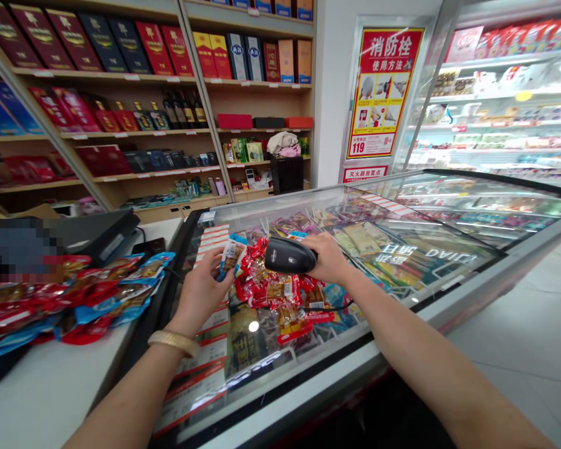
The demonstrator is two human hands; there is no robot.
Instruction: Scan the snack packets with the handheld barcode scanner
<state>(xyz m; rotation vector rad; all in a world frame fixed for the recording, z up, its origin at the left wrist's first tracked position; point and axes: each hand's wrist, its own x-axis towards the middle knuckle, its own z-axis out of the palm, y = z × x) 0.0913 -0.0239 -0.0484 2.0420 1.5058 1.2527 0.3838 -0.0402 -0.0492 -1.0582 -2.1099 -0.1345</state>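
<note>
My left hand (pixel 206 284), with a gold bracelet at the wrist, grips a small blue snack packet (pixel 232 255) with a clear window and brown food inside. In my right hand (pixel 330 255) is a black barcode scanner (pixel 287 255), its head pointing left toward that packet. Packet and scanner are apart. Beneath both hands, a pile of red snack packets (pixel 271 292) lies on the glass lid of a freezer (pixel 327 368). The scanner's black cable (pixel 330 308) runs among the packets. My right fingers are partly hidden behind the scanner's handle.
On the white counter (pixel 70 380) at left lies a heap of red and blue snack packets (pixel 98 293), beside a dark device (pixel 105 234). Paper price tags (pixel 210 337) line the freezer's left side. Shelves of boxed bottles (pixel 152 47) stand behind; a lit refrigerated display (pixel 505 118) is at right.
</note>
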